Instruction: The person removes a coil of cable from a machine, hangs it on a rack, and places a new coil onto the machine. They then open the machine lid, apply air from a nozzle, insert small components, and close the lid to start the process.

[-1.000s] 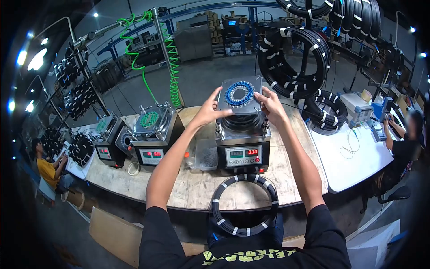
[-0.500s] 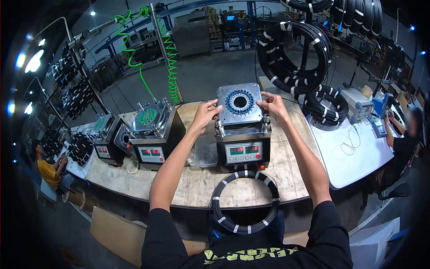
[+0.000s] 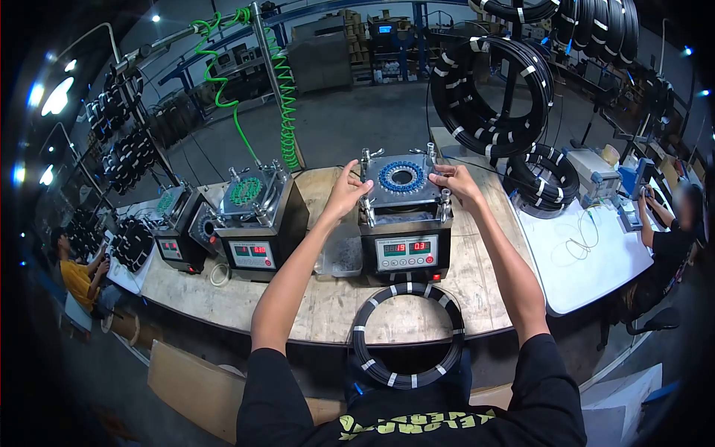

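Observation:
A square metal plate [image 3: 381, 195] with a ring of blue connectors around a central hole lies on top of the black polishing machine [image 3: 369, 257] in front of me. My left hand [image 3: 348, 192] is at the plate's left edge, index finger and thumb spread apart. At the opposite edge, the thumb and fingertips of my right hand [image 3: 456, 182] are close to the plate, with a gap between them. Metal clamp posts [image 3: 446, 205] stand at the plate's corners. Red digits glow on the machine's front panel [image 3: 406, 252].
A black cable coil [image 3: 360, 339] with white ties is at the table's front edge. A clear plastic tray [image 3: 341, 257] sits left of the machine, beyond it a second machine [image 3: 252, 249] with green connectors. Large cable coils [image 3: 454, 104] hang at right. People sit at both sides.
The plate has come down from a raised, tilted position to lie flat on the machine. Both hands have loosened at its edges. The right-hand display has gone from 0 to 0.3.

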`<state>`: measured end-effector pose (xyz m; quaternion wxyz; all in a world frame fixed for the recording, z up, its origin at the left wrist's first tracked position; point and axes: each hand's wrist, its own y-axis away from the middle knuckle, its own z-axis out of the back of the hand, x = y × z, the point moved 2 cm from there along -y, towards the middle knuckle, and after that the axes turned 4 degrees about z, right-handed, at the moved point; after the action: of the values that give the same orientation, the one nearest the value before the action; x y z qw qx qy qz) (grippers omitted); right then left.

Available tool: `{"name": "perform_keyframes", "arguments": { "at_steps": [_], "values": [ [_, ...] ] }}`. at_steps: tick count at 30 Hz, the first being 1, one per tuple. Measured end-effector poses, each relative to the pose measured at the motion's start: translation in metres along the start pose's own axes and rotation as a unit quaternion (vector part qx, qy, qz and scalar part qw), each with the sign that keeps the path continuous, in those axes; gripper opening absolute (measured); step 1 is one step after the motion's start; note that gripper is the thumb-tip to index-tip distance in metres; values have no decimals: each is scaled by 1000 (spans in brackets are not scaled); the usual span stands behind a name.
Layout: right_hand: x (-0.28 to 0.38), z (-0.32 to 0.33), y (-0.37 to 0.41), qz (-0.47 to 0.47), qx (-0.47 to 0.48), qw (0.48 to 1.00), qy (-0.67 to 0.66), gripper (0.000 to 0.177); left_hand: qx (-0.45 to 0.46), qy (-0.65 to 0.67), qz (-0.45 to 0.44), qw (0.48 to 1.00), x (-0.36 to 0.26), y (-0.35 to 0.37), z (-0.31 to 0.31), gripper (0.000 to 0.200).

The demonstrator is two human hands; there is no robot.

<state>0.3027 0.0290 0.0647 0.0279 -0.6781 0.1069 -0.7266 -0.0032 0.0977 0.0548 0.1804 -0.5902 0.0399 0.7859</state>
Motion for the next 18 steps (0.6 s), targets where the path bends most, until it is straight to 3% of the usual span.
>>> {"name": "perform_keyframes", "arguments": {
  "at_steps": [3, 5, 7, 10, 14, 17, 18],
  "values": [
    [-11, 16, -3, 3, 18, 996, 87, 58, 64, 139, 43, 987, 1, 17, 8, 94],
    [11, 21, 26, 9, 64, 997, 32, 64, 110, 239, 37, 964, 9, 30, 16, 100],
    [39, 25, 59, -1, 131, 991, 34, 78, 125, 143, -20, 982, 9, 46, 15, 102],
    [28, 22, 69, 60, 163, 968, 179, 79, 100, 87, -53, 990, 0, 57, 3, 103],
    [-7, -1, 61, 135, -25, 947, 290, 80, 44, 27, -72, 996, -13, 50, -16, 94],
    [9, -6, 65, 133, -35, 947, 291, 78, 14, -119, -196, 973, -27, 39, -17, 80],
    [11, -4, 64, 144, -37, 940, 306, 78, 17, -132, -196, 972, -33, 33, -17, 77]
  ]
}}
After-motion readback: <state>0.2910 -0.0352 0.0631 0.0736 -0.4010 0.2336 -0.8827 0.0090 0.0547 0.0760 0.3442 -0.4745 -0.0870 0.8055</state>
